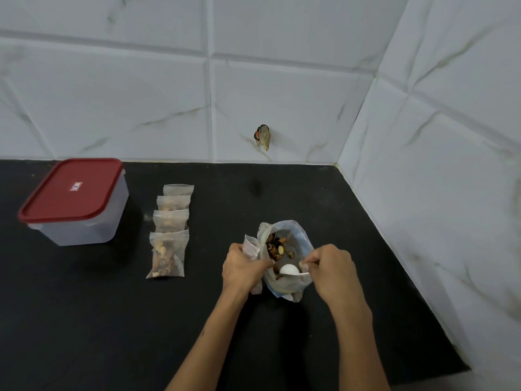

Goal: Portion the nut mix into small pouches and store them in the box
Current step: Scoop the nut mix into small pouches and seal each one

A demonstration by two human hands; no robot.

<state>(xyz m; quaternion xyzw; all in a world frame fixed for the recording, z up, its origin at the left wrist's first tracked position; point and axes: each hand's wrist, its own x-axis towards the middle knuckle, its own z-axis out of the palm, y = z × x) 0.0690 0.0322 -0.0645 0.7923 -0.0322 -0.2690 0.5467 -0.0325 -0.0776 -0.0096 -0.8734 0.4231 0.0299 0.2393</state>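
So the biggest thing here is the box (74, 203), way off to the left of my left hand (243, 270) on the table (112, 320), red lid still on. It's rigid plastic and probably light, so I'd grab it by the sides and peel the lid at a corner.

Next, the nut mix bag (287, 258) sits right between my hands, mouth open, nuts visible inside. Thin floppy plastic, it'll sag or tip if I let the rim go, so holding it at the rim seems right.

The four filled pouches (169, 230) lie in a row to the left of my left hand, between it and the box. Soft and lumpy, a bit slippery I'd guess; pinch them by the top edge.

My left hand grips an empty pouch (251, 246) against the bag's edge. It's flimsy, so the mouth needs holding open.

My right hand (332, 270) pinches the handle of a small white spoon (290, 270), bowl inside the bag. Stiff, weighs nothing.
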